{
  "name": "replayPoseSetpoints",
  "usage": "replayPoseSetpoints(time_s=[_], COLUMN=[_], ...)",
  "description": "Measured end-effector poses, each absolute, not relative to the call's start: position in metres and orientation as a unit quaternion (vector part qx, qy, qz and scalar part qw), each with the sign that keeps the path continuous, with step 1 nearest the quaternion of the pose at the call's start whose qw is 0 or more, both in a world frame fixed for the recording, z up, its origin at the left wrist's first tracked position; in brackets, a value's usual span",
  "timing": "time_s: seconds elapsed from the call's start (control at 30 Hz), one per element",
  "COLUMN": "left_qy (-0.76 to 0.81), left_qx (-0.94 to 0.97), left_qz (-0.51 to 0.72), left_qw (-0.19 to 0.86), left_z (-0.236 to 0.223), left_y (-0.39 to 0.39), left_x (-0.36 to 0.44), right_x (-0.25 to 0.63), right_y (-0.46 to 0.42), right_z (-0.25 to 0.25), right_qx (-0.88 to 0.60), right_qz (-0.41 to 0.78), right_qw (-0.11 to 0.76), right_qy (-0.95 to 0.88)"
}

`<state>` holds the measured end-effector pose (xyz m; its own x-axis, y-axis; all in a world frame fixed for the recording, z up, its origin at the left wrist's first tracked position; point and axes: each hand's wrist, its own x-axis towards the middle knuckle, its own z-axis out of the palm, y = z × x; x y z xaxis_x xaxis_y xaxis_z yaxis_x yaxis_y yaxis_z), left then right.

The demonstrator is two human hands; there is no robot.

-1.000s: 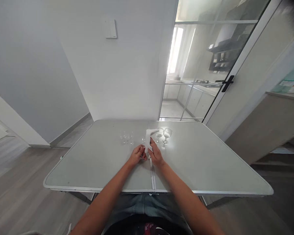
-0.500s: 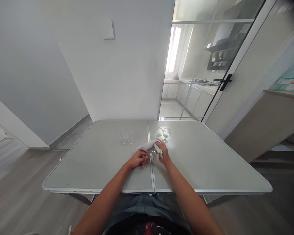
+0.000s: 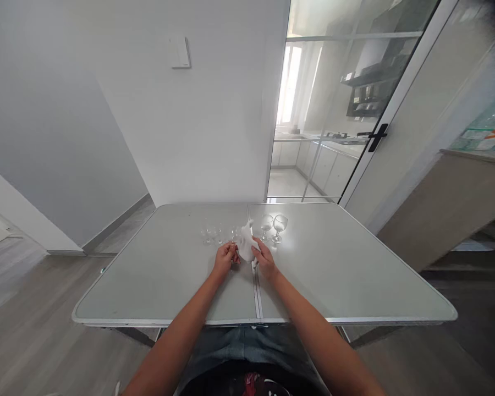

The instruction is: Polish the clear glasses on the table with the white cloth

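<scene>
- Pale wall [image 3: 214, 137] rises beyond the fingers, past the far edge of the table, with a white switch [image 3: 180, 53] high on it.
- Farther off, to the right of the fingers, a glass door [image 3: 319, 104] with a black handle [image 3: 378, 137] shows a bright kitchen behind it.
- Under the fingers spreads a light grey table [image 3: 346, 275], its seam [image 3: 257, 297] running between the forearms; grey floor [image 3: 45, 308] lies well to the left.
- The person's left hand [image 3: 226, 257] has its fingers closed on a clear glass [image 3: 234, 233], whose bowl stands just above them.
- The right hand [image 3: 264, 258] grips a white cloth [image 3: 246, 246], which lies between both sets of fingers, right beside the glass.
- Beyond the right fingers, two stemmed glasses [image 3: 280, 222] stand upright, side by side; beyond the left fingers, more glasses [image 3: 219, 235] look faint.
</scene>
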<state>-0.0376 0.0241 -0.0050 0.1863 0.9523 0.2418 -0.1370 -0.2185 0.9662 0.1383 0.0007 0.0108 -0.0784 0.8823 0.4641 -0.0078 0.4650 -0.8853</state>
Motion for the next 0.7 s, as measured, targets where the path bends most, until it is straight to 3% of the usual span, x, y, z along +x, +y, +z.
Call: replayPoseSetpoints(time_s=[0.17, 0.4, 0.53, 0.7], left_qy=[0.356, 0.311, 0.3, 0.287], left_qx=[0.582, 0.64, 0.672, 0.696], left_qz=[0.501, 0.381, 0.346, 0.308], left_qw=[0.532, 0.591, 0.582, 0.582], left_z=[-0.006, -0.01, -0.003, -0.001], left_y=[0.023, 0.014, 0.007, 0.006], left_x=[-0.036, -0.032, -0.032, -0.037], right_x=[0.137, 0.144, 0.145, 0.151], right_y=[0.0, -0.005, -0.004, 0.004], right_z=[0.021, 0.026, 0.026, 0.012], right_qx=[-0.289, -0.3, -0.313, -0.373], right_qz=[0.191, 0.092, 0.126, 0.28], right_qw=[0.514, 0.502, 0.555, 0.624], right_qy=[-0.785, -0.806, -0.76, -0.627])
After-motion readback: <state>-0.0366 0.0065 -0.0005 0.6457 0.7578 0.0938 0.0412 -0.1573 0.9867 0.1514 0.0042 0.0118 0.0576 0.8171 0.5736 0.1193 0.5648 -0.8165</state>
